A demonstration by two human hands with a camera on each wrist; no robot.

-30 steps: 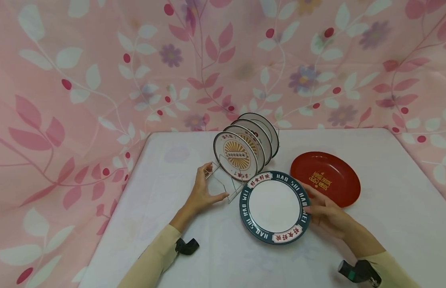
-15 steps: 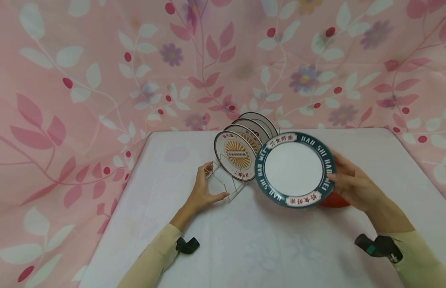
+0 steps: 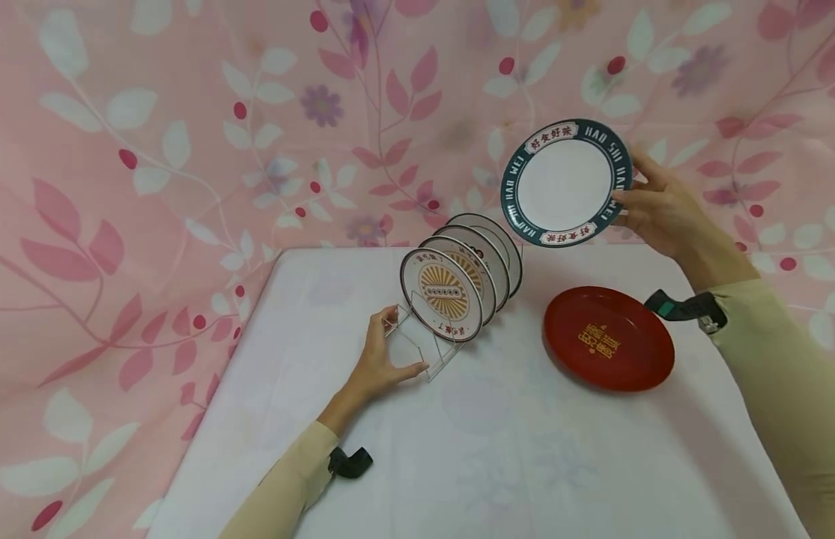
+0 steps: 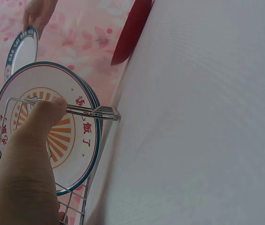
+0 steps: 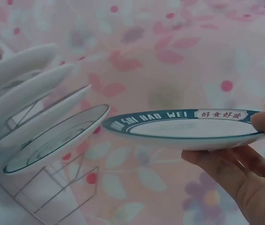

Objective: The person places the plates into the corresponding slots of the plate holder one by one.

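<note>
My right hand [image 3: 663,206] pinches the right rim of a white plate [image 3: 564,183] with a dark teal lettered border, raised above the table's far edge. In the right wrist view the thumb lies on top of this plate [image 5: 193,127] and the fingers are beneath. My left hand [image 3: 380,359] grips the near end of a wire dish rack [image 3: 439,359], thumb on one side wire. Several white plates [image 3: 442,294] stand tilted one behind another in the rack, the nearest with an orange sunburst. The left wrist view shows my thumb [image 4: 48,112] across the wire, in front of that sunburst plate [image 4: 83,154].
A red oval plate [image 3: 609,340] with gold characters lies on the white-covered table [image 3: 525,471], right of the rack. Behind the table hangs a pink floral cloth [image 3: 417,112]. The rack's far wires [image 5: 62,187] show in the right wrist view.
My right hand has lifted the teal-bordered plate up and away, from beside the rack's near end to above the far edge. The left hand and rack have stayed in place.
</note>
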